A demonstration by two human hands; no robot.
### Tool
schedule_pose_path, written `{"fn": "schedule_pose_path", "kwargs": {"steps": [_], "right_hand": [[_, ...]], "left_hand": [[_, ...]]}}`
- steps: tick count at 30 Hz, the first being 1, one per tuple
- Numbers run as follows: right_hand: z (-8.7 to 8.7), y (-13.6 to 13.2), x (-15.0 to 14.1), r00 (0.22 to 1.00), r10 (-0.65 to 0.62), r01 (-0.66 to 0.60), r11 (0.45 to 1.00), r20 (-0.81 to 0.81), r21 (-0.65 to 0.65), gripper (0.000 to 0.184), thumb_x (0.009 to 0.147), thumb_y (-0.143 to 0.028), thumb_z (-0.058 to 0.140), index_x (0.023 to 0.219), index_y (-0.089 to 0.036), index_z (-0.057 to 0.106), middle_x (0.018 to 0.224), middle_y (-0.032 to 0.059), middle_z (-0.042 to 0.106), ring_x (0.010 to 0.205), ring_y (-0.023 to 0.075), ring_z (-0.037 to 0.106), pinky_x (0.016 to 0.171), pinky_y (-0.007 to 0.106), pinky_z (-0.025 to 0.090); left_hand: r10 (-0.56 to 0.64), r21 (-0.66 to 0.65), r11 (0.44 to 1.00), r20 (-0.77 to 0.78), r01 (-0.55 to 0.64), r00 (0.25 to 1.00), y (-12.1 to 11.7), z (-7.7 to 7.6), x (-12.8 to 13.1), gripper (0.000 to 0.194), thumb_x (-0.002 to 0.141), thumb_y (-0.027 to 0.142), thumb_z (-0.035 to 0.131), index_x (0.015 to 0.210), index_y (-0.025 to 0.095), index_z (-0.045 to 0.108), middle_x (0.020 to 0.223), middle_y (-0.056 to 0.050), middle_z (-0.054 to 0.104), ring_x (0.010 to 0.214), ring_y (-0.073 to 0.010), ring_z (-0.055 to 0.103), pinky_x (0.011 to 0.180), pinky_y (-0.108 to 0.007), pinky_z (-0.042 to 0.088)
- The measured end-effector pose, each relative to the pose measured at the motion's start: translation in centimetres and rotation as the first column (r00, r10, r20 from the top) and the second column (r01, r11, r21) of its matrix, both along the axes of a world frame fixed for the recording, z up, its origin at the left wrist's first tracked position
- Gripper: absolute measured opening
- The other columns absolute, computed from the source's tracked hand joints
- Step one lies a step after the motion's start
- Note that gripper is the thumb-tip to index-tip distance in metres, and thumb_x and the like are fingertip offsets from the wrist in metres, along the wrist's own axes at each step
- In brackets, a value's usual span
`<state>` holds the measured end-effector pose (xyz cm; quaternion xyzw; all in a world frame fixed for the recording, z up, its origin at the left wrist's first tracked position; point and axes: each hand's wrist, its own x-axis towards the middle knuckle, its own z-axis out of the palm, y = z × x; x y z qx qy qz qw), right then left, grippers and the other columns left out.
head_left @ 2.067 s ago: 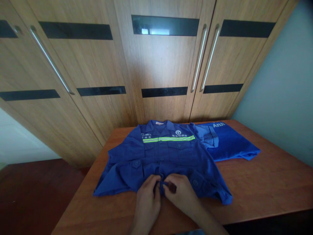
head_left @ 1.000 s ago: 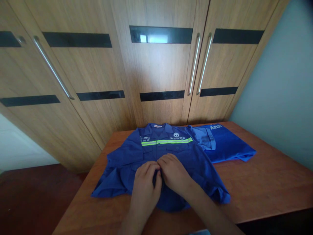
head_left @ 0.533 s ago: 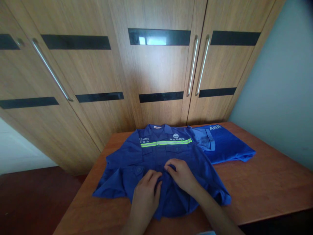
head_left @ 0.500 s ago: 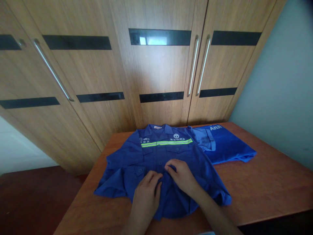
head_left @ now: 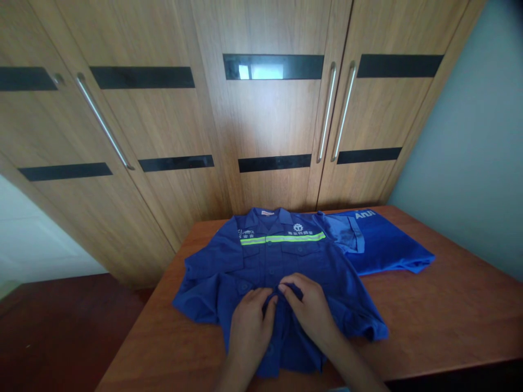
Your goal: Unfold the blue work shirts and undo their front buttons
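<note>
A dark blue work shirt [head_left: 261,264] with a collar and a yellow-green reflective stripe lies front up on the wooden table, collar away from me. My left hand [head_left: 251,321] pinches the cloth at the front opening, thumb against fingers. Right beside it, my right hand [head_left: 308,307] is closed on the other front edge, its fingertips almost touching the left ones. Whether a button sits between the fingers is hidden. Below my hands the lower front hangs in folds toward the near table edge.
A folded brighter blue garment [head_left: 392,242] with white lettering lies to the right, partly under the shirt's sleeve [head_left: 347,234]. The reddish-brown table [head_left: 441,310] stands against a wooden wardrobe [head_left: 269,120] with long metal handles. A pale wall [head_left: 469,141] rises on the right.
My two hands have come closer together, drawing the front edges toward each other. The shirt's lower part has shifted and narrowed. The view has turned slightly left.
</note>
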<state>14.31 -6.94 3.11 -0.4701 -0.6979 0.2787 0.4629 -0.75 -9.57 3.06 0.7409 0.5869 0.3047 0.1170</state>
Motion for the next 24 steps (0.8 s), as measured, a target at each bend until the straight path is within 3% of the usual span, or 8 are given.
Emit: {"fn": "schedule_pose_path", "kwargs": {"steps": [7,11,19,24], "right_hand": [[-0.4,-0.6,-0.1,0.984,-0.037,0.039,0.999,0.173,-0.009,0.013,0.083,-0.017,0.056,0.084,-0.021,0.068,0.084,0.0045,0.069,0.081,0.0193,0.064,0.079,0.029,0.047],[0.0,-0.9,-0.1,0.983,0.017,-0.018,1.000,0.182,0.002,0.017,0.083,-0.013,0.052,0.082,-0.021,0.067,0.081,0.0031,0.068,0.079,0.0176,0.063,0.076,0.027,0.046],[0.7,-0.3,0.6,0.979,0.125,-0.123,0.992,0.163,-0.020,0.020,0.082,-0.009,0.051,0.081,-0.021,0.067,0.079,0.0009,0.065,0.078,0.0154,0.061,0.073,0.025,0.045],[-0.7,0.3,0.1,0.973,0.015,-0.020,1.000,0.231,0.017,0.023,0.082,-0.006,0.048,0.085,-0.020,0.066,0.083,0.0031,0.065,0.081,0.0165,0.061,0.078,0.027,0.045]], "left_hand": [[0.026,0.096,0.995,0.061,-0.031,0.998,0.9,-1.0,-0.1,0.023,0.087,0.021,0.047,0.096,0.020,0.069,0.092,-0.006,0.072,0.088,-0.0224,0.066,0.085,-0.039,0.051],[-0.001,0.137,0.990,0.079,-0.010,0.997,1.1,-1.4,-0.1,0.026,0.087,0.018,0.046,0.100,0.021,0.069,0.094,-0.006,0.072,0.090,-0.0218,0.065,0.090,-0.042,0.049],[-0.104,0.085,0.992,0.132,0.093,0.986,1.1,-1.4,-0.5,0.028,0.089,0.019,0.044,0.105,0.022,0.068,0.096,-0.006,0.071,0.092,-0.0211,0.064,0.091,-0.040,0.047],[-0.164,0.029,0.986,0.102,0.161,0.981,0.8,-0.7,-0.1,0.029,0.090,0.018,0.041,0.099,0.021,0.068,0.089,-0.007,0.069,0.087,-0.0207,0.062,0.088,-0.040,0.048]]}}
